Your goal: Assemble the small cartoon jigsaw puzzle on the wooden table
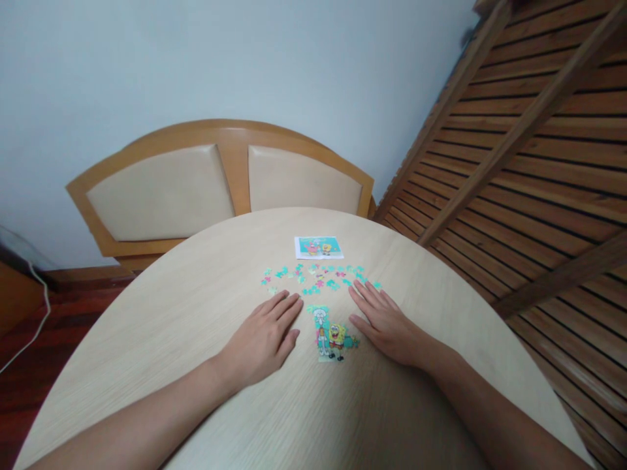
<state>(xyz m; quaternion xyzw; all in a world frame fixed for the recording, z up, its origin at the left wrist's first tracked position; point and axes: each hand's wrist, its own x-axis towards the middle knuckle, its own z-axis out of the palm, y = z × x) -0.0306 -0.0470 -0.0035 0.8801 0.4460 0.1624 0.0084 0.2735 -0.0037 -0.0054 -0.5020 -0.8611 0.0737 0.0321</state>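
The puzzle (336, 335) seems only partly joined, lying on the table (186, 313) between the left hand (263, 335) and right hand (390, 326), both flat, fingers extended and gripping nothing, while many loose pieces (333, 285) lie scattered near the picture (318, 247).

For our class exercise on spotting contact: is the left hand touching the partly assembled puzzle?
Apart. The head view shows it: a strip of bare tabletop lies between the left hand and the partly assembled puzzle.
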